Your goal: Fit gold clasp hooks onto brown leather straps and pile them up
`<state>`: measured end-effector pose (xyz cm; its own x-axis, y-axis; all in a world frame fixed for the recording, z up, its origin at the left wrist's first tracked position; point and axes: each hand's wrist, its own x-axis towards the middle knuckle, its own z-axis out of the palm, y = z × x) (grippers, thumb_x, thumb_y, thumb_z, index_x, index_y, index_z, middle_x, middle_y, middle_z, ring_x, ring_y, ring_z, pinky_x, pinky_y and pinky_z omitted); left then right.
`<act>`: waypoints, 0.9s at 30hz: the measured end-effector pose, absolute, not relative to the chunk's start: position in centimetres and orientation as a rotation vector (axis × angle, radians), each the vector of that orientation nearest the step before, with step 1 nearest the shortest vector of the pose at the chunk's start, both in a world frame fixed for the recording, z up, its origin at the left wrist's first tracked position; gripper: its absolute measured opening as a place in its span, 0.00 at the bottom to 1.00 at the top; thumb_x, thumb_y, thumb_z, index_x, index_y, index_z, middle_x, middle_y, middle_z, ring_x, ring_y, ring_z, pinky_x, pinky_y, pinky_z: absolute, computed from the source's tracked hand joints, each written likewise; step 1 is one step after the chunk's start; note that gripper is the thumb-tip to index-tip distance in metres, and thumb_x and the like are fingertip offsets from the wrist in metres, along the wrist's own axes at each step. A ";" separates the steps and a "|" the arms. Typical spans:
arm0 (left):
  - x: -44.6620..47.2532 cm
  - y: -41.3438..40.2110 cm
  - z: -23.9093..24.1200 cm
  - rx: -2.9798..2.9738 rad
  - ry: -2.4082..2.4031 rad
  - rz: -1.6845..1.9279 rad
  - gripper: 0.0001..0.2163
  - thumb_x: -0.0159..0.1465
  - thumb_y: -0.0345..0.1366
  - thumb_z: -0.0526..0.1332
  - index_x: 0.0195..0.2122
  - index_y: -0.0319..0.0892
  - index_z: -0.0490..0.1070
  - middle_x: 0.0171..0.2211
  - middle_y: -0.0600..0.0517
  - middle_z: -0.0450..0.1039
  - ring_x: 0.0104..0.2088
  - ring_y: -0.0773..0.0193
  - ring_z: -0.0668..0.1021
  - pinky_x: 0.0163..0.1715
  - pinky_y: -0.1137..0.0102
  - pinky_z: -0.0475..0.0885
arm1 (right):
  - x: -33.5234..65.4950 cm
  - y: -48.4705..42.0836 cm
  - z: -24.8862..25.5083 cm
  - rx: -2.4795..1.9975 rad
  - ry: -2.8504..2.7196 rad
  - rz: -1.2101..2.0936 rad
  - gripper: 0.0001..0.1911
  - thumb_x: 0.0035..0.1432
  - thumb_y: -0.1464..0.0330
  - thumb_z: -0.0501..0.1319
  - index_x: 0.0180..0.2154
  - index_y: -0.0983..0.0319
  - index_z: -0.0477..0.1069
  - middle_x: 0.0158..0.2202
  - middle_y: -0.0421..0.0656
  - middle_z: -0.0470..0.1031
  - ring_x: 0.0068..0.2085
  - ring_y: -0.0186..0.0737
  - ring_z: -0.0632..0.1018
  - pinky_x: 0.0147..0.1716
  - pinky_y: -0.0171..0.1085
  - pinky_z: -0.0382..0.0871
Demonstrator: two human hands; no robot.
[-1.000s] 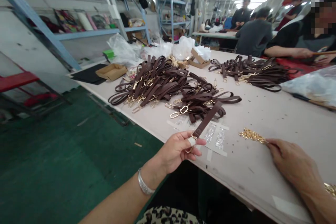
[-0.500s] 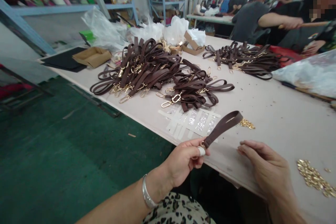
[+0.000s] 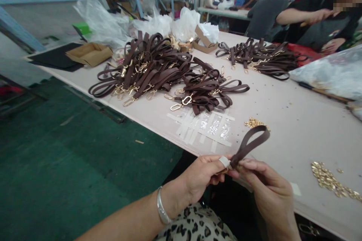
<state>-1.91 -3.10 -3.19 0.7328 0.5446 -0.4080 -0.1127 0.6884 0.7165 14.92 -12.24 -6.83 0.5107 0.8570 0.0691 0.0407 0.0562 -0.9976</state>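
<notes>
A dark brown wrist strap (image 3: 254, 143), folded into a loop, points up and to the right above the table's near edge. My left hand (image 3: 196, 179) is closed around its lower end, with white tape on one finger; the metal fitting there is mostly covered by the fingers. Pressed together at the base of the same loop are the fingers of my right hand (image 3: 271, 190). Any small part between those fingertips is hidden. Just beyond the loop lies a small pile of gold-coloured metal pieces (image 3: 254, 122). A larger pile of gold pieces (image 3: 328, 179) lies to the right.
A big heap of brown straps with gold clasps (image 3: 158, 71) covers the table's middle-left, with another heap (image 3: 263, 60) farther right. Taped clear packets (image 3: 215, 124) lie in front. A cardboard tray (image 3: 89, 53) and plastic bags (image 3: 185, 24) stand behind. People (image 3: 268, 7) sit across the table.
My right hand has moved left from over the table to the strap's base, and its fingers now meet the strap. My left hand and the strap have shifted slightly right. The camera view has tilted down.
</notes>
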 end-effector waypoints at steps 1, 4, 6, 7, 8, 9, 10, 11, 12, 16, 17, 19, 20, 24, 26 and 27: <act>-1.9 -3.2 -3.3 0.698 0.666 0.407 0.19 0.59 0.44 0.68 0.49 0.40 0.81 0.32 0.48 0.79 0.26 0.73 0.68 0.28 0.75 0.57 | 14.9 -12.4 -6.8 -1.383 -0.852 0.763 0.06 0.54 0.68 0.71 0.36 0.58 0.79 0.41 0.44 0.81 0.38 0.44 0.83 0.41 0.41 0.82; -1.6 -3.4 -3.5 0.604 0.699 0.454 0.19 0.50 0.35 0.73 0.44 0.39 0.82 0.35 0.48 0.80 0.31 0.69 0.74 0.37 0.73 0.64 | 14.7 -12.8 -6.4 -1.427 -0.863 0.730 0.07 0.52 0.68 0.72 0.35 0.58 0.79 0.37 0.43 0.81 0.36 0.42 0.83 0.40 0.40 0.82; -1.3 -3.6 -3.4 0.556 0.718 0.523 0.20 0.46 0.30 0.74 0.42 0.39 0.82 0.37 0.47 0.81 0.36 0.65 0.76 0.42 0.71 0.67 | 14.6 -13.0 -6.1 -1.470 -0.849 0.657 0.07 0.51 0.67 0.73 0.34 0.59 0.79 0.35 0.42 0.81 0.36 0.41 0.82 0.40 0.38 0.81; -1.1 -3.8 -3.3 0.550 0.716 0.547 0.21 0.45 0.28 0.74 0.42 0.39 0.82 0.39 0.47 0.81 0.38 0.64 0.77 0.44 0.70 0.68 | 14.5 -13.2 -5.9 -1.484 -0.832 0.620 0.08 0.50 0.67 0.73 0.34 0.59 0.79 0.35 0.42 0.81 0.36 0.40 0.82 0.41 0.38 0.81; -1.0 -3.9 -3.1 0.562 0.704 0.558 0.21 0.45 0.28 0.74 0.43 0.38 0.82 0.40 0.47 0.81 0.40 0.63 0.78 0.46 0.69 0.68 | 14.4 -13.3 -5.7 -1.492 -0.812 0.589 0.09 0.50 0.67 0.73 0.35 0.59 0.79 0.35 0.41 0.81 0.36 0.40 0.82 0.41 0.38 0.81; -1.0 -4.0 -2.9 0.588 0.686 0.557 0.20 0.46 0.28 0.74 0.42 0.38 0.82 0.40 0.46 0.81 0.41 0.63 0.78 0.47 0.69 0.69 | 14.2 -13.4 -5.6 -1.495 -0.793 0.566 0.10 0.49 0.67 0.73 0.35 0.59 0.78 0.36 0.42 0.81 0.36 0.41 0.82 0.41 0.39 0.81; -0.9 -4.1 -2.7 0.623 0.665 0.547 0.18 0.47 0.28 0.73 0.42 0.37 0.81 0.39 0.47 0.81 0.40 0.64 0.78 0.46 0.70 0.69 | 14.1 -13.5 -5.5 -1.494 -0.779 0.551 0.10 0.48 0.67 0.74 0.35 0.59 0.78 0.36 0.42 0.81 0.36 0.41 0.82 0.41 0.40 0.81; -0.9 -4.1 -2.5 0.661 0.650 0.536 0.16 0.49 0.28 0.72 0.40 0.36 0.81 0.38 0.47 0.81 0.37 0.66 0.78 0.44 0.71 0.70 | 13.9 -13.6 -5.5 -1.490 -0.766 0.547 0.11 0.48 0.67 0.74 0.35 0.59 0.78 0.36 0.43 0.81 0.36 0.42 0.82 0.40 0.40 0.81; -0.8 -4.2 -2.3 0.695 0.650 0.532 0.13 0.51 0.28 0.71 0.39 0.36 0.81 0.36 0.48 0.81 0.34 0.68 0.78 0.41 0.72 0.71 | 13.8 -13.7 -5.5 -1.482 -0.756 0.550 0.11 0.48 0.66 0.74 0.35 0.59 0.78 0.36 0.43 0.81 0.36 0.42 0.81 0.39 0.41 0.81; -0.7 -4.4 -2.3 0.783 0.755 0.560 0.10 0.56 0.27 0.65 0.40 0.36 0.78 0.32 0.51 0.78 0.23 0.72 0.76 0.28 0.75 0.71 | 13.5 -13.8 -5.7 -1.423 -0.724 0.567 0.10 0.48 0.69 0.74 0.34 0.59 0.78 0.37 0.42 0.80 0.37 0.40 0.81 0.41 0.39 0.80; -0.7 -4.5 -2.3 0.805 0.755 0.570 0.10 0.57 0.27 0.64 0.41 0.36 0.77 0.33 0.51 0.79 0.23 0.72 0.76 0.28 0.75 0.72 | 13.4 -13.8 -5.7 -1.422 -0.722 0.568 0.10 0.48 0.69 0.74 0.34 0.59 0.78 0.37 0.42 0.80 0.38 0.39 0.81 0.41 0.38 0.80; -0.7 -4.7 -2.4 0.844 0.713 0.597 0.10 0.60 0.28 0.63 0.42 0.35 0.77 0.36 0.48 0.80 0.27 0.70 0.77 0.30 0.74 0.74 | 13.2 -13.7 -5.7 -1.426 -0.734 0.560 0.10 0.48 0.70 0.74 0.34 0.58 0.78 0.37 0.42 0.80 0.38 0.38 0.81 0.42 0.36 0.79; -0.7 -4.8 -2.3 0.862 0.687 0.609 0.10 0.61 0.29 0.62 0.43 0.36 0.77 0.37 0.48 0.80 0.29 0.69 0.78 0.31 0.74 0.75 | 13.1 -13.6 -5.8 -1.430 -0.748 0.557 0.10 0.49 0.70 0.74 0.35 0.58 0.78 0.37 0.41 0.81 0.38 0.38 0.81 0.42 0.36 0.79; -0.9 -5.1 -2.4 0.948 0.656 0.633 0.13 0.63 0.30 0.61 0.48 0.39 0.79 0.38 0.49 0.80 0.34 0.67 0.78 0.37 0.72 0.77 | 12.8 -13.2 -5.8 -1.437 -0.828 0.555 0.07 0.51 0.69 0.72 0.35 0.58 0.78 0.37 0.41 0.81 0.37 0.37 0.81 0.41 0.35 0.79; -1.0 -5.2 -2.4 1.007 0.665 0.642 0.14 0.64 0.31 0.61 0.49 0.41 0.79 0.38 0.49 0.80 0.34 0.66 0.78 0.39 0.70 0.77 | 12.9 -13.1 -5.8 -1.452 -0.867 0.560 0.07 0.52 0.69 0.72 0.35 0.58 0.79 0.37 0.42 0.81 0.37 0.38 0.81 0.40 0.35 0.79; -1.1 -5.2 -2.5 1.041 0.669 0.643 0.14 0.65 0.31 0.60 0.50 0.41 0.79 0.38 0.50 0.81 0.35 0.65 0.78 0.39 0.70 0.77 | 12.9 -13.1 -5.7 -1.461 -0.881 0.561 0.07 0.52 0.68 0.72 0.35 0.58 0.79 0.37 0.42 0.81 0.37 0.38 0.81 0.40 0.36 0.79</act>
<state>-1.11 -5.23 -2.46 0.6349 0.7494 -0.1881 -0.1591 0.3651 0.9173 12.86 -13.08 -5.73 0.5865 0.7924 0.1676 0.1837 0.0714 -0.9804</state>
